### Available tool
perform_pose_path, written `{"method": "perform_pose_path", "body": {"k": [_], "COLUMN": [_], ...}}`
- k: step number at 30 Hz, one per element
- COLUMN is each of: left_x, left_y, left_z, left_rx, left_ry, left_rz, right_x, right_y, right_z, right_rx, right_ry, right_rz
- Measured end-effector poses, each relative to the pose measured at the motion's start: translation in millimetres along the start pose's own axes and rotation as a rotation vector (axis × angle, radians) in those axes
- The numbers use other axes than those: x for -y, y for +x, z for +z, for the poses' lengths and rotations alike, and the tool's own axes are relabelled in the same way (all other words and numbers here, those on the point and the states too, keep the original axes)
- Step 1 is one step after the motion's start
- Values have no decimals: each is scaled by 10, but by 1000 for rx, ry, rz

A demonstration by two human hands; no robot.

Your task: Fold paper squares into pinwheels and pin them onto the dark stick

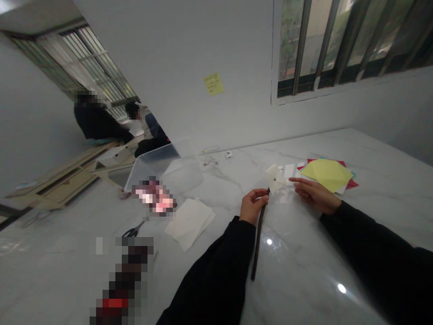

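My left hand (pixel 253 205) is closed round the upper part of a thin dark stick (pixel 259 243), whose lower end slants down toward me. At the stick's top sits a white paper pinwheel (pixel 275 178) with a dark dot at its middle. Just right of the pinwheel is my right hand (pixel 313 194), its index finger stretched toward the paper and the other fingers curled. It appears to hold nothing; whether the fingertip touches the pinwheel I cannot tell. A small white piece (pixel 289 171) lies behind that fingertip.
Coloured paper sheets, yellow on top (pixel 327 175), lie to the right. Leftward are white sheets (pixel 189 223), scissors (pixel 133 230) and a clear plastic box (pixel 152 164). A small white object (pixel 228 154) lies near the wall. Two people (pixel 98 119) sit far left.
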State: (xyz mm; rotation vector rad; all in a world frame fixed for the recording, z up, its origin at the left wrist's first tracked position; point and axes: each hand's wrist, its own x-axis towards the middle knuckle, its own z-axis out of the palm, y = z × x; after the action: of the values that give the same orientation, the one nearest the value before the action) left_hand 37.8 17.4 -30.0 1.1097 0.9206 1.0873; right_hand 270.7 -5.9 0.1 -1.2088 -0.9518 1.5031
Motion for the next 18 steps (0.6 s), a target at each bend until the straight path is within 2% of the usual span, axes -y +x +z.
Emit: {"method": "perform_pose_path", "body": {"k": [3,6,9,14,16,18], "left_x": [15,17,16,17,17,19], "left_y": [6,9,10,13,17,21], "left_z": [-10,-12,-5,-5,-10,-14], "left_rx": [10,23,21,13,11,10], "left_ry": [21,27,12,8,15,25], "left_rz": [14,21,15,2,-4,-4], "right_x": [10,5,-23,-79,-92,-95], "right_y": [35,25,17,53,62,61], "right_z": [-40,-17,5,-56,-75,-77], "right_rx": [-224,-280,-184,180,239,237], "right_ry": [-4,-67,-185,-563,-608,-585], "right_rz": [-31,-77,-106,28,51,34]}}
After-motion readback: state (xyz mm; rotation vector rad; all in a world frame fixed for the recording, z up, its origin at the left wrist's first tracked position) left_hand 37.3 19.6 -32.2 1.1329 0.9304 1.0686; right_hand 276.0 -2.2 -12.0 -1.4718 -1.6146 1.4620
